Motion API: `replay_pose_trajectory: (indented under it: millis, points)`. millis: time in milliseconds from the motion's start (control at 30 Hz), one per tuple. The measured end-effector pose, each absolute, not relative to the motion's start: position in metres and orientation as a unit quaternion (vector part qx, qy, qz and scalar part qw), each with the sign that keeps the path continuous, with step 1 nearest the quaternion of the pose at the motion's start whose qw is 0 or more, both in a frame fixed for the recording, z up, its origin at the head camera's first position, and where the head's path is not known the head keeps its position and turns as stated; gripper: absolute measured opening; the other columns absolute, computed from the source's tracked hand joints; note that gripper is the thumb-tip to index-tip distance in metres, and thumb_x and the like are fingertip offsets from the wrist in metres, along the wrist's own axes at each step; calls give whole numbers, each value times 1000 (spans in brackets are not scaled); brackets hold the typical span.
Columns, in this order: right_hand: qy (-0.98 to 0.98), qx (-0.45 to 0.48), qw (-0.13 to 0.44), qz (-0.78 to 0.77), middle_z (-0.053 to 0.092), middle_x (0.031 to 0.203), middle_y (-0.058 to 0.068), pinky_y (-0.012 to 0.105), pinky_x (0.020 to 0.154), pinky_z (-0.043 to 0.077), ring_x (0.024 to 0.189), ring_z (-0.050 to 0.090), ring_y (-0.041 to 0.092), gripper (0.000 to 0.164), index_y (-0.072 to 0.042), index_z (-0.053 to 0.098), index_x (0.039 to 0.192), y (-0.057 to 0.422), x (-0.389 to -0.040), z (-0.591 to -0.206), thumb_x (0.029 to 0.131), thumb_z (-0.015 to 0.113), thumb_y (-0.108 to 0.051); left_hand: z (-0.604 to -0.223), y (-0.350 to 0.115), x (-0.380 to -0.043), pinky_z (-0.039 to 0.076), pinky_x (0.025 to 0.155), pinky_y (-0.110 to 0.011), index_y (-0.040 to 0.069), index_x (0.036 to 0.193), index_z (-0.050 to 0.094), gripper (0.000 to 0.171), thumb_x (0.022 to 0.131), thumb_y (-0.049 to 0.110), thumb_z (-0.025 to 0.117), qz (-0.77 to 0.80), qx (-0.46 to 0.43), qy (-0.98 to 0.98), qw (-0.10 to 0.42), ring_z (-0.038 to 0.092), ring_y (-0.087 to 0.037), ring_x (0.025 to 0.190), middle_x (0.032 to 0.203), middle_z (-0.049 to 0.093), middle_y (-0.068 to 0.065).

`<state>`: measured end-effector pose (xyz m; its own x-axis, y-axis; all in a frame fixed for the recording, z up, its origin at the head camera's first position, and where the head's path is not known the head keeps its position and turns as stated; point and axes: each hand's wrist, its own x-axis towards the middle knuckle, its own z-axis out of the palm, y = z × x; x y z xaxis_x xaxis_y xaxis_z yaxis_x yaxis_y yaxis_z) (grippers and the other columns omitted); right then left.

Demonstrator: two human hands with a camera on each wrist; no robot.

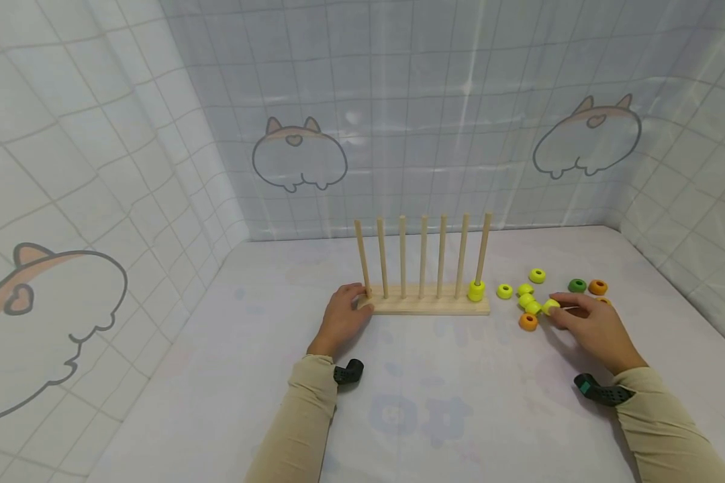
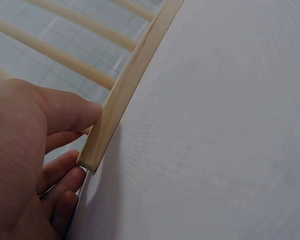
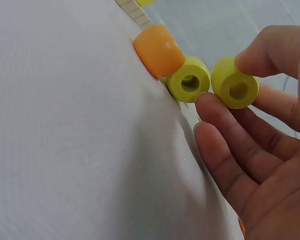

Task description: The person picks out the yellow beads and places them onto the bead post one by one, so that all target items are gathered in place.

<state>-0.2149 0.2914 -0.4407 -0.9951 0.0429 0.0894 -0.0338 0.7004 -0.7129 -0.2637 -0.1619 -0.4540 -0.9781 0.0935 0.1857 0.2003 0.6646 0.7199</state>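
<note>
Where hands point(image 1: 342, 316) point(image 1: 595, 327) grip, wooden rack point(image 1: 425, 307), yellow bead point(image 3: 224, 76)

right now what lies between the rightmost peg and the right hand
In the head view, several loose yellow beads lie between the rightmost peg and the right hand, with an orange bead on the near side; that hand pinches another yellow bead.

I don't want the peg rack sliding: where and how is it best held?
Probably by the left end of its wooden base, from the left, thumb on the near edge, fingers opposite, where the left hand grips: the base is low and flat, while the pegs rise tall and slim.
</note>
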Motion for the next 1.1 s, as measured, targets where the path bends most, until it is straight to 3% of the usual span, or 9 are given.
replay_pose_trajectory:
  millis: [300,600,1100]
  points:
    - [-896,15,69,438,57,130,22,12,68,49,86,66,4,50,0,54,140,291,-215,-441,102,57,-32,-452,-161,-262,36,111,-50,4,130,66,42,91,20,65,-402,-79,-910,68,44,-35,136,144,52,-13]
    - [-882,13,106,460,58,121,17,14,68,53,85,66,2,44,-1,59,136,288,-215,-440,101,58,-26,-453,-163,-263,37,110,-50,3,130,65,43,91,20,66,-397,-79,-912,69,44,-35,135,143,52,-14]
    - [-869,27,111,482,57,123,19,12,70,53,85,63,-6,47,3,57,136,288,-217,-444,100,63,-27,-454,-161,-265,35,111,-50,2,129,65,42,91,18,67,-397,-85,-911,72,44,-36,135,143,52,-15]
